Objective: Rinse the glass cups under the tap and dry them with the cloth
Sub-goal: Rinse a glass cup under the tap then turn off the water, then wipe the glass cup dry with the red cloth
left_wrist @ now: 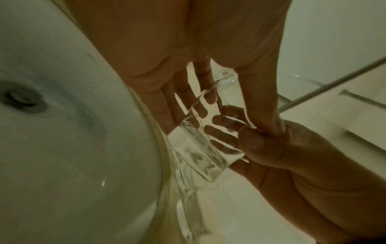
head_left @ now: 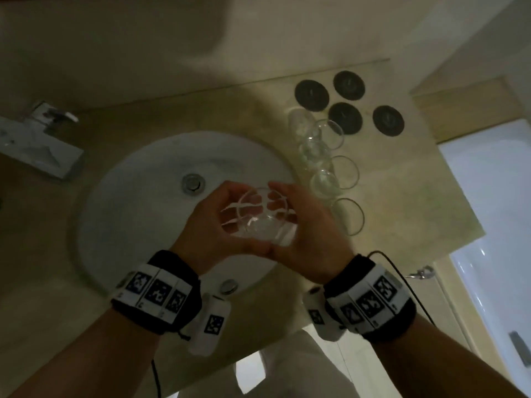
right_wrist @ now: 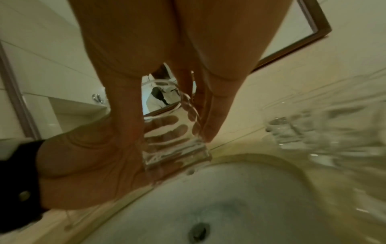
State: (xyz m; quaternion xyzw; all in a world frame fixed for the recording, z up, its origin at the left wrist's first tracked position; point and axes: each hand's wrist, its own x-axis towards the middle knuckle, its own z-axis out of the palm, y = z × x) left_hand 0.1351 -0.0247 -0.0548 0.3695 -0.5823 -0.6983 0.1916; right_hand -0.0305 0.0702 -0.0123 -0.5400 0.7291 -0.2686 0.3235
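Hands (head_left: pixel 267 225) cup one glass (head_left: pixel 260 216) between curled fingers above the sink (head_left: pixel 129 196).

Dim, yellowish light. Beige stone surface (head_left: pixel 402 179) holding a round white basin (head_left: pixel 138 196), pale wall (head_left: pixel 258 33) far. Four dark round coasters (head_left: pixel 311 95) far right. White bathtub (head_left: pixel 494 202) at right. Wood-framed mirror (right_wrist: pixel 321 31) on wall.

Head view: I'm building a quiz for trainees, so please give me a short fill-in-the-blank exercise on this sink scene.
1. The clear glass cup is held by ____ hands, the left hand and the right hand.
2. The held cup is above the white round ____.
3. ____ round black coasters lie on the beige countertop.
4. The other clear glass cups stand to the ____ of the basin.

Missing words: both; basin; four; right
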